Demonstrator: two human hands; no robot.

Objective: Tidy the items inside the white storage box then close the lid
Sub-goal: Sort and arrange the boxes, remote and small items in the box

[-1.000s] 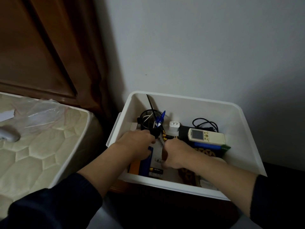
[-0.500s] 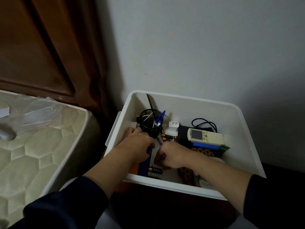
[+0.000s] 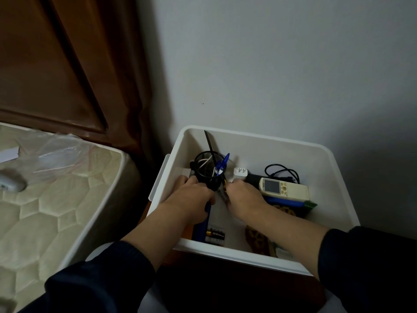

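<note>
Fingers of the left hand (image 3: 191, 195) are curling around the base of the black mesh pen cup (image 3: 208, 170), left of centre in the frame, gripping it near the bottom. Just right of it, the right hand (image 3: 244, 199) is reaching down among small clutter on the floor of the white storage box (image 3: 270, 141); its fingertips are hidden, so whether they are pinching anything cannot be told. The box is sitting in the lower middle of the frame against the wall, open, with no lid in view. Further right, a white remote (image 3: 284, 190) is lying on a dark stack, a black cable (image 3: 282, 173) coiling behind it. A white plug (image 3: 240, 173) is standing between cup and remote, and batteries (image 3: 215, 234) are lying by the near wall. The cup looks light and stiff but top-heavy with pens, so holding it low around the wall seems wise; the batteries would likely roll and want pinching together.
</note>
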